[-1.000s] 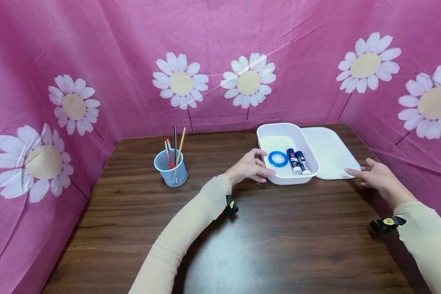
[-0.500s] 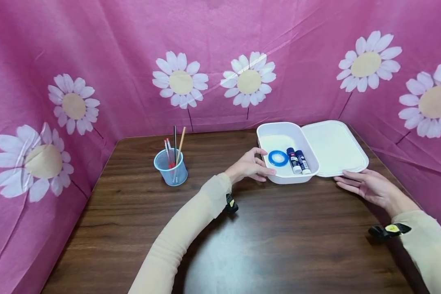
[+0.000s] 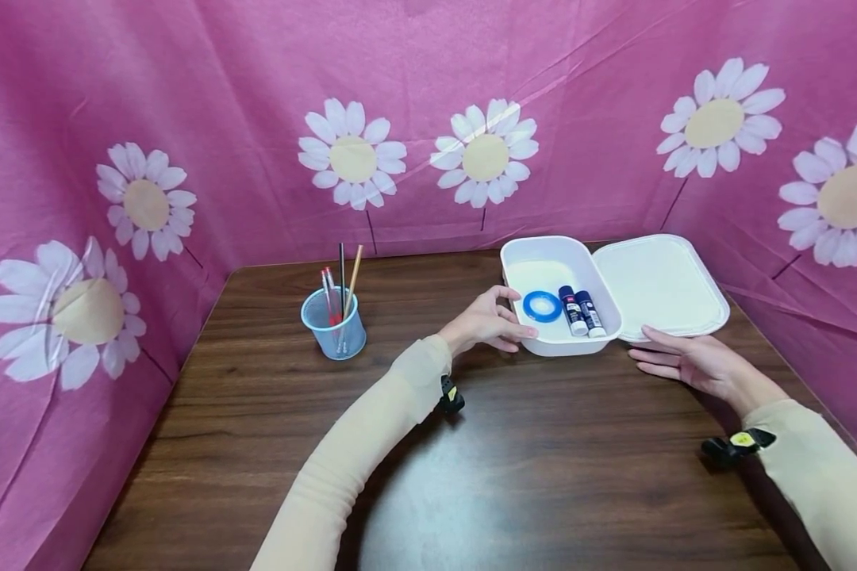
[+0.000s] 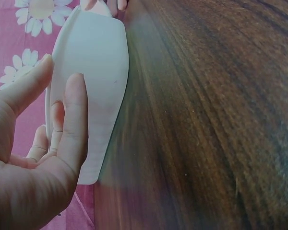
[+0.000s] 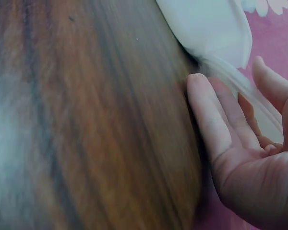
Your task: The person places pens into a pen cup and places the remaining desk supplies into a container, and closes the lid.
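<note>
A white plastic box [image 3: 571,347] stands at the back right of the table. Inside lie a blue ring-shaped roll of tape [image 3: 542,306] and two dark-blue glue sticks [image 3: 573,311]. My left hand [image 3: 487,321] rests its spread fingers at the box's front left corner; the left wrist view shows them relaxed against the wall [image 4: 98,96]. My right hand [image 3: 700,363] holds the white lid [image 3: 660,281] by its front edge, thumb above and fingers below. The lid's left side is right beside the box.
To the left stands a light-blue mesh pen cup [image 3: 336,337] with pens and pencils upright in it. The brown wooden table [image 3: 414,444] ends at a pink curtain [image 3: 414,47] with daisies behind and at both sides.
The lid has risen and shifted to the right, turning a little. My right hand has moved left along its front edge, from the corner. My left hand and the box stay put.
</note>
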Action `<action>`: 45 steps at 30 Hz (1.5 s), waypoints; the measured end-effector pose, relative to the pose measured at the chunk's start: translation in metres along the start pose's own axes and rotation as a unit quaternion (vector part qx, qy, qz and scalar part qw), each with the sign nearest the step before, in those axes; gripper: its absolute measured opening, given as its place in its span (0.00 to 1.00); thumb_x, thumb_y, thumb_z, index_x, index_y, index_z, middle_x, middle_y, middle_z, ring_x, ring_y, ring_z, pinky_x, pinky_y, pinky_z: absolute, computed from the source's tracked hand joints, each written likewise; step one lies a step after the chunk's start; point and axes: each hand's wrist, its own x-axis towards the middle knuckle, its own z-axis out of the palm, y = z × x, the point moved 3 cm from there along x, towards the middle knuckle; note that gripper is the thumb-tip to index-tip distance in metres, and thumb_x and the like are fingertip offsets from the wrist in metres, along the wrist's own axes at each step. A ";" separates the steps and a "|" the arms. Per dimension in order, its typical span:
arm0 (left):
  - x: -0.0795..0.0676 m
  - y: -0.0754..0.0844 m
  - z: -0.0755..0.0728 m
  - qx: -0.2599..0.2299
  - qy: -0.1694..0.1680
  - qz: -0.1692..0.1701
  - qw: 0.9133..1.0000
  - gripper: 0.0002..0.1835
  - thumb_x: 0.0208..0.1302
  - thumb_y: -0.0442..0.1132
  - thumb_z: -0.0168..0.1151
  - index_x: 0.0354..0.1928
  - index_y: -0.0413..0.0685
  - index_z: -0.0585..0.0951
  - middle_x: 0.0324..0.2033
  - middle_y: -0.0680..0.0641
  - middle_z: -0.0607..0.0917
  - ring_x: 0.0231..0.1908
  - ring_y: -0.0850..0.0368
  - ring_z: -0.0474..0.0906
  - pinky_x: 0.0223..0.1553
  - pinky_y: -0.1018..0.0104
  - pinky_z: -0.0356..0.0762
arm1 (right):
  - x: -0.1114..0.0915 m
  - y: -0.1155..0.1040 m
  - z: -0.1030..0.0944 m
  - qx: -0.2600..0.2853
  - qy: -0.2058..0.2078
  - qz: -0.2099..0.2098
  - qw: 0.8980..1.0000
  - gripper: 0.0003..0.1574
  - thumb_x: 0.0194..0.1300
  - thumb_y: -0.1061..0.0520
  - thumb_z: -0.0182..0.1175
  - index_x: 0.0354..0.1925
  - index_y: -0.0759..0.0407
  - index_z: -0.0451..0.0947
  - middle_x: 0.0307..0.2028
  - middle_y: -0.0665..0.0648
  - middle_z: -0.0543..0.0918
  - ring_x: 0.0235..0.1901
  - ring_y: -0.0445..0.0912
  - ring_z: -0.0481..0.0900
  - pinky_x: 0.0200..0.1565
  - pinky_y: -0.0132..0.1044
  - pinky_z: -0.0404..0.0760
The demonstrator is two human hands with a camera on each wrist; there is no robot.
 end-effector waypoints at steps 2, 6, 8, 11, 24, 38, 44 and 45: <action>0.000 0.000 0.001 0.002 0.000 -0.001 1.000 0.39 0.55 0.30 0.78 0.65 0.46 0.66 0.37 0.41 0.81 0.44 0.36 0.84 0.41 0.46 0.87 | 0.001 0.000 0.003 0.004 -0.004 0.002 1.000 0.20 0.82 0.65 0.43 0.49 0.59 0.83 0.50 0.60 0.86 0.51 0.54 0.85 0.55 0.49 0.83; 0.000 0.001 0.002 0.002 -0.003 -0.003 1.000 0.41 0.55 0.30 0.78 0.68 0.44 0.64 0.38 0.41 0.80 0.40 0.40 0.85 0.43 0.44 0.86 | 0.002 -0.002 0.009 0.025 -0.031 0.000 0.999 0.22 0.82 0.67 0.39 0.47 0.64 0.82 0.50 0.63 0.86 0.52 0.56 0.85 0.57 0.50 0.81; -0.001 0.001 0.002 0.003 -0.002 -0.004 1.000 0.41 0.56 0.30 0.78 0.68 0.44 0.64 0.38 0.41 0.80 0.38 0.42 0.85 0.43 0.44 0.86 | 0.003 -0.002 0.012 0.034 -0.043 0.001 0.998 0.22 0.81 0.68 0.37 0.45 0.66 0.80 0.51 0.64 0.85 0.52 0.57 0.84 0.58 0.51 0.80; -0.001 0.001 0.003 0.003 -0.002 -0.005 1.000 0.40 0.55 0.30 0.78 0.67 0.45 0.65 0.38 0.41 0.80 0.36 0.45 0.84 0.41 0.46 0.87 | 0.004 -0.002 0.013 0.055 -0.060 -0.001 0.997 0.23 0.79 0.70 0.34 0.46 0.68 0.78 0.53 0.66 0.84 0.54 0.59 0.83 0.59 0.52 0.78; 0.002 0.002 0.005 0.007 -0.003 -0.003 1.000 0.42 0.54 0.31 0.79 0.68 0.45 0.65 0.38 0.40 0.82 0.43 0.37 0.85 0.39 0.49 0.88 | 0.003 -0.005 0.020 0.138 -0.095 -0.007 0.986 0.28 0.81 0.70 0.32 0.55 0.70 0.82 0.54 0.68 0.83 0.57 0.57 0.81 0.62 0.46 0.75; 0.002 0.006 0.000 0.059 0.009 0.008 0.998 0.43 0.53 0.35 0.80 0.68 0.43 0.65 0.38 0.41 0.83 0.34 0.44 0.85 0.39 0.49 0.88 | -0.004 -0.021 0.029 0.043 -0.018 -0.069 0.997 0.21 0.77 0.74 0.41 0.53 0.70 0.81 0.51 0.67 0.85 0.52 0.57 0.84 0.57 0.49 0.79; -0.004 0.012 -0.001 0.137 0.027 0.026 0.990 0.40 0.52 0.39 0.82 0.65 0.42 0.69 0.35 0.44 0.83 0.30 0.48 0.82 0.34 0.55 0.88 | -0.014 -0.038 0.037 -0.018 0.039 -0.099 0.994 0.16 0.76 0.74 0.47 0.51 0.67 0.80 0.49 0.63 0.86 0.50 0.55 0.86 0.52 0.48 0.83; -0.006 0.014 -0.001 0.157 0.030 0.032 0.987 0.40 0.53 0.40 0.82 0.64 0.42 0.70 0.35 0.44 0.83 0.30 0.48 0.81 0.32 0.56 0.88 | -0.015 -0.041 0.039 -0.025 0.044 -0.104 0.993 0.16 0.76 0.74 0.47 0.50 0.68 0.81 0.49 0.63 0.86 0.49 0.55 0.86 0.52 0.48 0.83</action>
